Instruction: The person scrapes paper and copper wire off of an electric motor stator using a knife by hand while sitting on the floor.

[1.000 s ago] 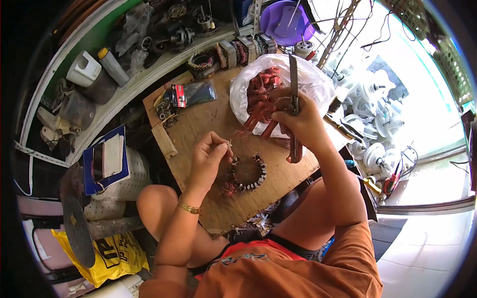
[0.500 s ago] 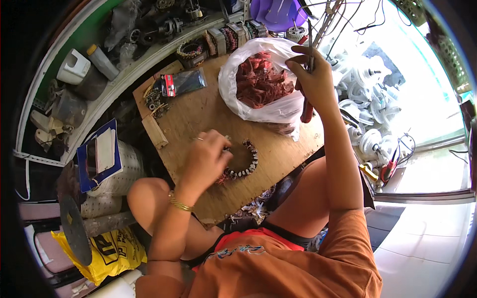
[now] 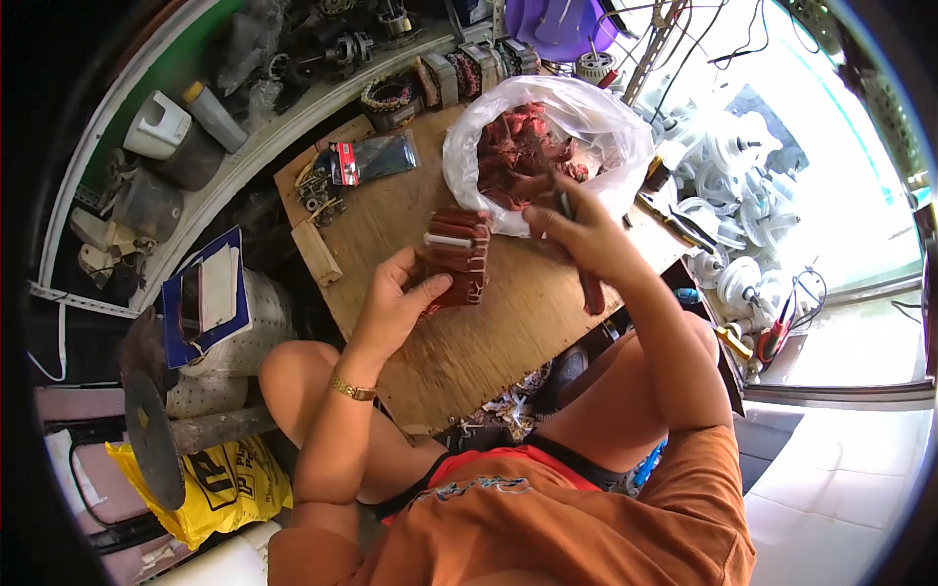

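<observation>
My left hand point(image 3: 396, 308) grips a motor stator point(image 3: 461, 256) from its near left side, thumb over the edge. The stator is tilted up, showing reddish copper windings laced with white cord and a pale metal side. My right hand point(image 3: 583, 232) is closed round a slim hand tool with a red handle point(image 3: 592, 293); its dark metal part shows by the fingers, but its exact kind is unclear. That hand hovers at the near edge of a white plastic bag point(image 3: 625, 171), apart from the stator. Reddish crumpled scraps point(image 3: 513, 156) fill the bag.
A wooden board point(image 3: 391, 230) lies before my knees, with a dark packet point(image 3: 376, 158), small metal parts point(image 3: 320, 195) and a wood block point(image 3: 316, 256). More stators point(image 3: 389, 98) stand behind it. Pliers point(image 3: 684, 225) and white plastic parts point(image 3: 738, 195) sit at right.
My left hand has picked the stator up off the board and tilted it. My right hand has come down and left with the red-handled tool, from beside the bag to its near edge.
</observation>
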The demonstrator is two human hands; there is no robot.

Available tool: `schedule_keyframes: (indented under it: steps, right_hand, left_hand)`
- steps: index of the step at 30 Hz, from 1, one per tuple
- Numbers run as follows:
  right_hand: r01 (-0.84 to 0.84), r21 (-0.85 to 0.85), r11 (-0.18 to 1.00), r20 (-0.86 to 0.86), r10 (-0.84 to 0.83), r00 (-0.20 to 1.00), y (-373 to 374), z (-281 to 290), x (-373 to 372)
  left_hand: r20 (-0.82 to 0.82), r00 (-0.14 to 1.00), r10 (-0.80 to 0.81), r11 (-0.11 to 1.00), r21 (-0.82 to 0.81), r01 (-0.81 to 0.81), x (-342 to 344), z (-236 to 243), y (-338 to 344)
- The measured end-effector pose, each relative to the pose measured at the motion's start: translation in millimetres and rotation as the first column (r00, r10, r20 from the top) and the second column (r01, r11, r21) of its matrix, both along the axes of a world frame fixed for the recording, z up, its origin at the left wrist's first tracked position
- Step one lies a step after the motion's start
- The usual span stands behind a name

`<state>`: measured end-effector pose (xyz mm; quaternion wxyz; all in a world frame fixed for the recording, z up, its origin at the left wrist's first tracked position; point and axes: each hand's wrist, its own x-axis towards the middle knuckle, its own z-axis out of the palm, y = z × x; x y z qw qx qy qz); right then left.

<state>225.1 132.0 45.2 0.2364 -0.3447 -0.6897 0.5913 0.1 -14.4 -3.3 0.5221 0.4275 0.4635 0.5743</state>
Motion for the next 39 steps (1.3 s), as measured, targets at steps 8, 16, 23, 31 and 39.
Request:
schedule_keyframes:
  steps: [8, 16, 23, 31, 39]
  right_hand:
    - [-0.212, -0.025, 0.977, -0.034, 0.211, 0.977, -39.5, -6.3, -22.7]
    - [-0.105, 0.339, 0.935, -0.038, 0.125, 0.991, -47.8, -7.5, -35.9]
    - [-0.223, 0.743, 0.630, 0.196, 0.114, 0.974, -54.2, 4.1, -36.8]
    - [-0.254, 0.789, 0.560, 0.228, 0.118, 0.967, -53.7, 12.5, -33.2]
    - [-0.289, 0.768, 0.571, 0.260, 0.134, 0.956, -55.8, 18.6, -29.7]
  left_hand:
    - [0.360, 0.932, 0.044, 0.999, -0.034, -0.034, 15.6, 10.1, -6.4]
    - [0.362, 0.920, 0.147, 0.988, -0.012, -0.153, 15.1, -3.9, -3.9]
    - [0.337, 0.923, 0.183, 0.977, 0.038, -0.208, 13.7, 2.0, -8.3]
    - [0.154, 0.981, 0.120, 0.988, 0.079, -0.133, 7.5, 12.3, -9.5]
    - [0.073, 0.995, 0.066, 0.987, 0.139, -0.076, 2.3, 13.2, -11.5]
